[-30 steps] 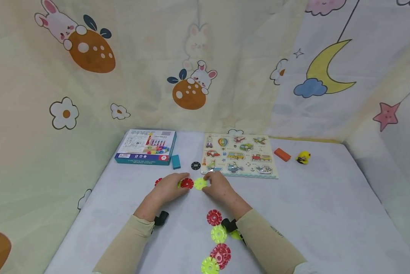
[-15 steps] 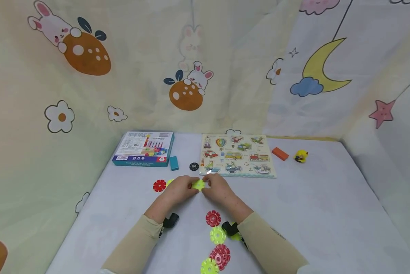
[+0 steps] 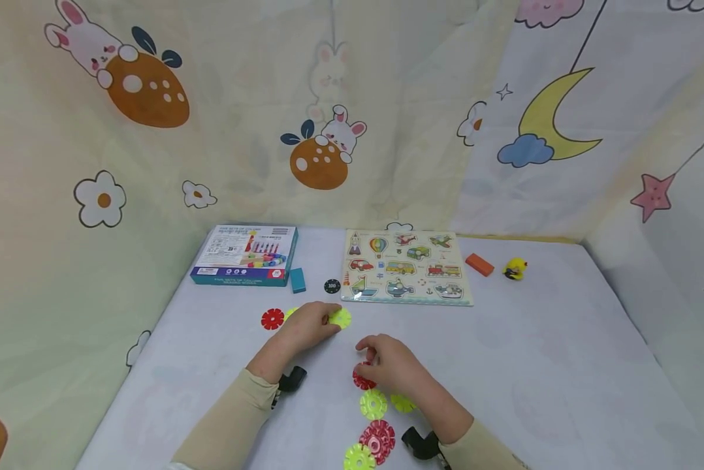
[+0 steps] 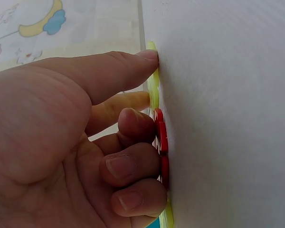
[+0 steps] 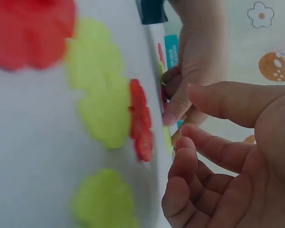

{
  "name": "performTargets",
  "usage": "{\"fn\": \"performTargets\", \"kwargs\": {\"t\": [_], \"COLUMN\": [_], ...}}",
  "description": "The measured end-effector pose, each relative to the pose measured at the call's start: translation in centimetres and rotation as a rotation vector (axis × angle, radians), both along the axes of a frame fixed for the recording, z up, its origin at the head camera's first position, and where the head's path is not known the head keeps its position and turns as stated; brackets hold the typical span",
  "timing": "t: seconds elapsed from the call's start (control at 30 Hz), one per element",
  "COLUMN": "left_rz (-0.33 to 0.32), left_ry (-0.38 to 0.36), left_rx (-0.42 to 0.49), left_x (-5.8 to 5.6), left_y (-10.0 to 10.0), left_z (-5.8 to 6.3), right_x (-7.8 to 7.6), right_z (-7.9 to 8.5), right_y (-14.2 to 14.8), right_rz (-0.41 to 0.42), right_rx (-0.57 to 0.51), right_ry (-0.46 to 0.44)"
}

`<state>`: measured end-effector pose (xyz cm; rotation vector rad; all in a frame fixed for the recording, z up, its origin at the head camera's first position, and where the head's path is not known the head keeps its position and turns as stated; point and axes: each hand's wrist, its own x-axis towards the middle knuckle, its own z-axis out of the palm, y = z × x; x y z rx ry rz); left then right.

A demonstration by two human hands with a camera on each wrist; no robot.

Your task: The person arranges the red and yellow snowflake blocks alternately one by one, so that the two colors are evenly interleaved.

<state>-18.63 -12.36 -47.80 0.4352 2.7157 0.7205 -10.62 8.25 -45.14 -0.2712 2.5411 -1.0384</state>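
Observation:
My left hand point(image 3: 305, 329) holds a yellow-green notched plastic disc point(image 3: 341, 318) between thumb and index finger. In the left wrist view its curled other fingers touch red notched discs point(image 4: 163, 137) in the same row. That row continues left to another red disc point(image 3: 272, 318); the hand covers its middle. My right hand point(image 3: 394, 364) hovers over a loose red notched disc point(image 3: 362, 378), thumb and fingers apart with nothing between them. More loose discs lie below it: a yellow-green disc point(image 3: 373, 405), a red disc point(image 3: 378, 441) and another yellow-green disc point(image 3: 359, 457).
Along the back stand a boxed toy set point(image 3: 243, 256), a teal block point(image 3: 298, 280), a black "100" chip point(image 3: 332, 286) and a picture puzzle board point(image 3: 407, 267). Farther right lie an orange block point(image 3: 479, 264) and a yellow duck point(image 3: 514, 268). Printed fabric walls surround the white table.
My left hand has slid right along the row, onto the end yellow-green disc. My right hand has let go of that disc and come back toward the loose discs.

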Motion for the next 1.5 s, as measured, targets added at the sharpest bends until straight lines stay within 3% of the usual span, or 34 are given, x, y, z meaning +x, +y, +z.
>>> {"fn": "performTargets", "kwargs": {"t": [0.27, 0.67, 0.93, 1.07, 1.17, 1.3, 1.5], "left_rz": [0.007, 0.011, 0.022, 0.033, 0.031, 0.017, 0.020], "left_ry": [0.002, 0.007, 0.008, 0.003, -0.001, 0.005, -0.002], "left_rx": [-0.028, -0.059, -0.060, -0.071, -0.066, -0.045, -0.047], "left_x": [-0.2, -0.2, -0.1, -0.1, -0.2, -0.1, 0.0], "left_y": [0.0, 0.0, 0.0, 0.0, -0.1, -0.1, 0.2], "left_z": [0.0, 0.1, -0.4, -0.6, -0.6, -0.5, -0.5], "right_x": [1.3, 1.2, 0.2, -1.4, -2.9, -4.7, -6.0], "right_z": [-1.8, -1.6, 1.9, 4.2, 5.0, 3.8, -0.5], "right_y": [0.2, 0.0, 1.6, 2.1, 2.1, 1.7, 1.1], "right_rz": [-0.031, -0.008, 0.051, -0.006, -0.077, -0.147, -0.150], "right_rx": [0.071, 0.040, -0.169, -0.234, -0.243, -0.246, -0.150], "right_ry": [0.066, 0.057, -0.002, 0.000, 0.013, 0.009, 0.009]}}
